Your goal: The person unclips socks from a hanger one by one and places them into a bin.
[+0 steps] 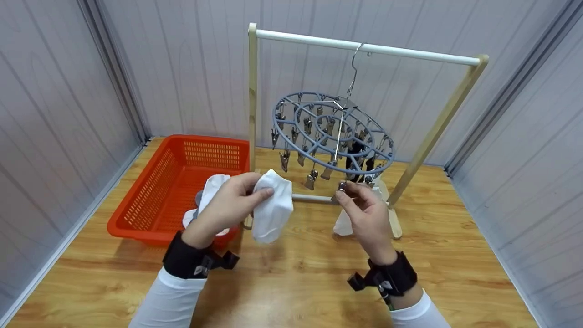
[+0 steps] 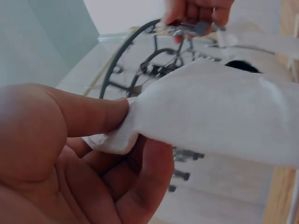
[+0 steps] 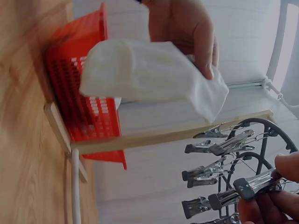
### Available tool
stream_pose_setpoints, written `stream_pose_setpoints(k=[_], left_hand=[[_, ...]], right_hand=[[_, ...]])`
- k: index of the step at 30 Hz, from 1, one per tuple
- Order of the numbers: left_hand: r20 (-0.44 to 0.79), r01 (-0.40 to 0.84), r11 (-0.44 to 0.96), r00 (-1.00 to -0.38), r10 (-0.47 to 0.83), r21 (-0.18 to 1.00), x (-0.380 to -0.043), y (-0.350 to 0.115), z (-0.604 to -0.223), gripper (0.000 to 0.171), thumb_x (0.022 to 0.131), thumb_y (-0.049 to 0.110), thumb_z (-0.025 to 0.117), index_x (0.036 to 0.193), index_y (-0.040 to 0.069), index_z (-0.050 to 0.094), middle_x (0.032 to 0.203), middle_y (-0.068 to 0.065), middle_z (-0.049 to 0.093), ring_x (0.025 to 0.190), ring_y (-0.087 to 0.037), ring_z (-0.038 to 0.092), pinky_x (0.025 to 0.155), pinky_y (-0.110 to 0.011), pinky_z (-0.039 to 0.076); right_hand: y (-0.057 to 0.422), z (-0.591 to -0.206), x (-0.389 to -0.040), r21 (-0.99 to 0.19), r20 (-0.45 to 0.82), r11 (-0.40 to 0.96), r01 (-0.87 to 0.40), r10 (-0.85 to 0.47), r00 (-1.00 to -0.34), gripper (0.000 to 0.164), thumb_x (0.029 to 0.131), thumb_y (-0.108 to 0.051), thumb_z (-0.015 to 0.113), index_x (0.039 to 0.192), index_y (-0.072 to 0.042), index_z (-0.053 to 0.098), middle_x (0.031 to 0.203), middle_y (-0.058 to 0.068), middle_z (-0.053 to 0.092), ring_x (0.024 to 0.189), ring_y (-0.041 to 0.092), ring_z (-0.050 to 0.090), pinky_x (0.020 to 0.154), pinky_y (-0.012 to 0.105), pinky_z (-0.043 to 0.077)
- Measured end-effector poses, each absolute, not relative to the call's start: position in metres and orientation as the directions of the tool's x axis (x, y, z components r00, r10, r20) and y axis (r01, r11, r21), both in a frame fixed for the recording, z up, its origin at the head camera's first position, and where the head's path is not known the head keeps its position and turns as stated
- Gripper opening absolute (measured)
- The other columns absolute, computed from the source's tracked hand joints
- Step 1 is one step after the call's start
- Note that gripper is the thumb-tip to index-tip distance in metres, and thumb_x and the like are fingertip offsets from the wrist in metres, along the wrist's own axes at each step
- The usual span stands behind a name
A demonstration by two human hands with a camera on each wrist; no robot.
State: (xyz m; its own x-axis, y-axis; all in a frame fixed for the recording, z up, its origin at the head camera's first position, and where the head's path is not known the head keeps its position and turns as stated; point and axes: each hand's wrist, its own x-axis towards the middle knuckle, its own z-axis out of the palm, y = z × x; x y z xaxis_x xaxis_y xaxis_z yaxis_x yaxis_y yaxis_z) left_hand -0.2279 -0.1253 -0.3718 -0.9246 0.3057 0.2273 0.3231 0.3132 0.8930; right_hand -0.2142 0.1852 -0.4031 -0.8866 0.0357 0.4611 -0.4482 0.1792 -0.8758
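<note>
A white sock hangs from my left hand, pinched near its top between thumb and fingers. In the left wrist view, the thumb presses the sock's edge against the curled fingers. My right hand pinches a metal clip at the near rim of the round grey drying hanger. The right wrist view shows that clip between thumb and fingers, apart from the sock. Black socks and a white one hang at the hanger's right side, partly hidden.
An orange basket with white and grey socks stands at the left. The hanger hooks over the white bar of a wooden-sided rack. Many metal clips dangle from its rings. Pale panel walls enclose the wooden surface.
</note>
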Motion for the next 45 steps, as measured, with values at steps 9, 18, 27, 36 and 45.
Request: stream_pose_setpoints(k=[9, 18, 27, 36, 45], left_hand=[[0.289, 0.337, 0.326, -0.939, 0.189, 0.883, -0.229, -0.15, -0.362, 0.023, 0.109, 0.018, 0.074, 0.127, 0.002, 0.075, 0.106, -0.013, 0.072, 0.09, -0.027, 0.064, 0.076, -0.03, 0.057], [0.335, 0.348, 0.294, -0.937, 0.097, 0.89, -0.226, -0.174, -0.354, 0.024, 0.11, 0.019, 0.073, 0.126, 0.002, 0.077, 0.108, -0.015, 0.076, 0.089, -0.025, 0.068, 0.077, -0.027, 0.061], [0.387, 0.358, 0.293, -0.921, -0.044, 0.886, -0.224, -0.19, -0.35, 0.026, 0.112, 0.024, 0.07, 0.128, 0.004, 0.078, 0.103, -0.013, 0.074, 0.088, -0.021, 0.067, 0.073, -0.026, 0.06], [0.391, 0.32, 0.429, -0.916, -0.086, 0.845, -0.227, -0.206, -0.349, 0.033, 0.116, 0.033, 0.063, 0.132, 0.007, 0.075, 0.116, -0.013, 0.072, 0.095, -0.025, 0.065, 0.076, -0.024, 0.058], [0.249, 0.225, 0.577, -0.968, 0.039, 0.785, -0.229, -0.213, -0.352, 0.03, 0.119, 0.031, 0.052, 0.128, 0.006, 0.066, 0.108, -0.015, 0.063, 0.093, -0.029, 0.059, 0.078, -0.038, 0.05]], right_hand=[[0.19, -0.406, -0.214, -0.566, 0.749, 0.487, -0.666, -0.035, -0.662, 0.024, 0.105, -0.001, 0.076, 0.128, 0.003, 0.078, 0.113, 0.012, 0.074, 0.099, 0.024, 0.065, 0.084, 0.027, 0.046], [0.193, -0.399, -0.212, -0.416, 0.849, 0.556, -0.72, -0.046, -0.526, 0.025, 0.101, 0.001, 0.079, 0.126, 0.003, 0.079, 0.115, 0.014, 0.075, 0.102, 0.028, 0.067, 0.089, 0.023, 0.047], [0.204, -0.391, -0.218, -0.258, 0.947, 0.628, -0.735, 0.012, -0.322, 0.029, 0.096, 0.001, 0.08, 0.124, 0.005, 0.079, 0.117, 0.021, 0.075, 0.105, 0.037, 0.066, 0.098, 0.028, 0.047], [0.219, -0.387, -0.229, -0.243, 0.938, 0.739, -0.628, 0.014, -0.346, 0.036, 0.103, -0.015, 0.076, 0.131, 0.008, 0.075, 0.134, 0.025, 0.072, 0.128, 0.044, 0.064, 0.118, 0.047, 0.045], [0.222, -0.392, -0.23, -0.252, 0.901, 0.787, -0.563, -0.022, -0.433, 0.047, 0.106, -0.026, 0.072, 0.135, 0.012, 0.07, 0.141, 0.029, 0.068, 0.137, 0.047, 0.059, 0.125, 0.055, 0.039]])
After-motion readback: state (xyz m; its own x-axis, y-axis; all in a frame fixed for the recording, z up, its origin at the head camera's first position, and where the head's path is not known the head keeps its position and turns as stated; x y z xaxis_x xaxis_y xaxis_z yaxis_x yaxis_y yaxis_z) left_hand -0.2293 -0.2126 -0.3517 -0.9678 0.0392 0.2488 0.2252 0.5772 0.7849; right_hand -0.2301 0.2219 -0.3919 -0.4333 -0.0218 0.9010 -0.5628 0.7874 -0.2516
